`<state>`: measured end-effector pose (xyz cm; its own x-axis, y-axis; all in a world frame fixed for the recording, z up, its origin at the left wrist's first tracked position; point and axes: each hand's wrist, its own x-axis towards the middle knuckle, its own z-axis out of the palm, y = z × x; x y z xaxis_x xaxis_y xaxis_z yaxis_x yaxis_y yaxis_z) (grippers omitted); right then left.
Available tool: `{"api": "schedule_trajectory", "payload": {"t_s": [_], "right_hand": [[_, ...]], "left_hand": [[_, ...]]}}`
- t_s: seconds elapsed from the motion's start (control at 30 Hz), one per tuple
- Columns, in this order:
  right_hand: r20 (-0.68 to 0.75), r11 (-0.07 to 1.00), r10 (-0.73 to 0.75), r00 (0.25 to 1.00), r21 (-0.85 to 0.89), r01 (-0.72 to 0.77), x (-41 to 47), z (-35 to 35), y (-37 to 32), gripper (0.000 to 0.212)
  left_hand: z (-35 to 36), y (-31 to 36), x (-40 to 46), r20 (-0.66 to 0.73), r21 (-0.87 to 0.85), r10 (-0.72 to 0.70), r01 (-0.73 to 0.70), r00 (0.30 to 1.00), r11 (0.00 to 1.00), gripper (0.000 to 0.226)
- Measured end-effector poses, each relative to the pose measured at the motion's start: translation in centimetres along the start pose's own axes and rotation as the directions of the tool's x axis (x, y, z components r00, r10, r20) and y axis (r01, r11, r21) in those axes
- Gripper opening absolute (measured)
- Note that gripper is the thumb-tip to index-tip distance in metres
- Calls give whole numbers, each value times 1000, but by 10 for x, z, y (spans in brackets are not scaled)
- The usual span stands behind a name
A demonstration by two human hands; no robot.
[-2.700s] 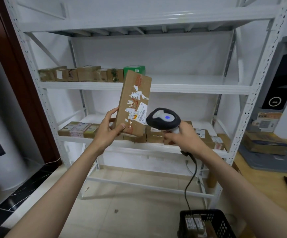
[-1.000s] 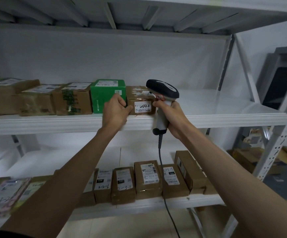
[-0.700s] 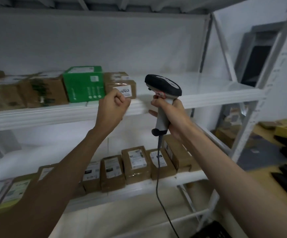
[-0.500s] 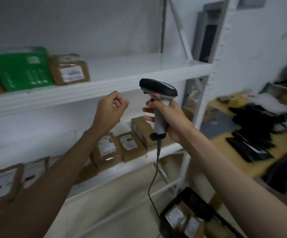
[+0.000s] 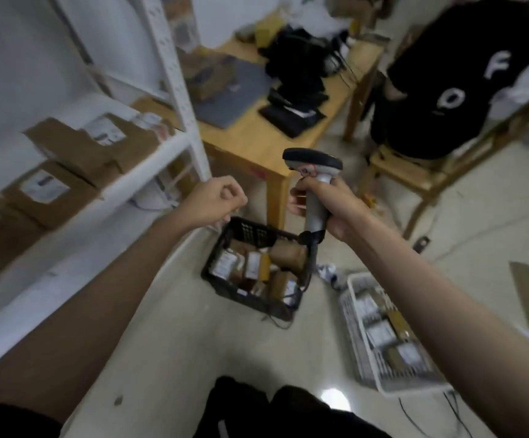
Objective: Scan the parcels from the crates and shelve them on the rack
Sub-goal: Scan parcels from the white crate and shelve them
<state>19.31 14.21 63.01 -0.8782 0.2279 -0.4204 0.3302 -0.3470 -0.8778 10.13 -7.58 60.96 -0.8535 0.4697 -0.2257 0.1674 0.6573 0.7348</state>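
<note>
My right hand [image 5: 326, 207] grips the handle of a grey and black barcode scanner [image 5: 313, 167], held upright above the floor. My left hand [image 5: 214, 202] is curled into a loose fist and holds nothing. Below both hands a black crate [image 5: 222, 286] on the floor holds several brown parcels [image 5: 287, 256]. To its right a white crate [image 5: 351, 327] holds more parcels. The white rack [image 5: 174, 74] stands at the left, with brown parcels [image 5: 51, 191] lined up on its shelf.
A wooden table [image 5: 250, 143] with dark items and a grey mat stands behind the black crate. A wooden chair [image 5: 415, 175] draped with a black garment is at the right. A strip of cardboard [image 5: 527, 295] lies on the floor at far right. My dark trouser legs [image 5: 257, 409] show at the bottom.
My left hand set the scanned parcel on the rack's upper shelf beside the green box and let go. My view then swung right and down to the crates; the scanner stayed in my right hand.
</note>
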Motion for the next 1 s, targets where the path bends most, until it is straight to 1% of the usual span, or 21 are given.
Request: {"api": "schedule_trajectory", "payload": {"t_s": [0.07,0.13,0.27,0.33,0.4,0.5,0.63,0.73,0.87,1.0], "right_hand": [[-67,998,52,996,42,-49,-11,-50,19,27],[-130,992,99,987,88,-88,-25,-99,36,21],[-253,984,156,955,124,-128,-55,-190,58,13],[-303,982,164,939,143,-125,-65,-232,66,18],[-361,977,183,915,169,-129,-71,-268,75,24],[-427,966,221,877,219,-137,-73,-311,89,22],[-494,941,295,818,297,-160,-69,-359,116,22],[-554,928,335,762,334,-166,-60,-391,143,22],[-606,890,420,676,421,-176,-42,-429,187,19],[-599,842,489,635,515,-162,-27,-462,238,15]], "left_hand": [[48,9,7,90,27,-20,17,996,999,9],[96,20,12,184,33,-51,46,982,998,8],[179,53,22,380,78,-76,50,922,996,9],[216,73,28,446,96,-74,34,892,995,12],[251,91,35,487,103,-61,12,871,995,13],[300,108,48,544,108,-61,2,837,994,13],[363,113,81,642,122,-64,-19,764,992,10],[413,107,111,702,118,-83,0,707,993,8],[472,87,135,720,142,-116,19,684,990,10],[530,56,140,743,213,-171,13,647,977,9]]}}
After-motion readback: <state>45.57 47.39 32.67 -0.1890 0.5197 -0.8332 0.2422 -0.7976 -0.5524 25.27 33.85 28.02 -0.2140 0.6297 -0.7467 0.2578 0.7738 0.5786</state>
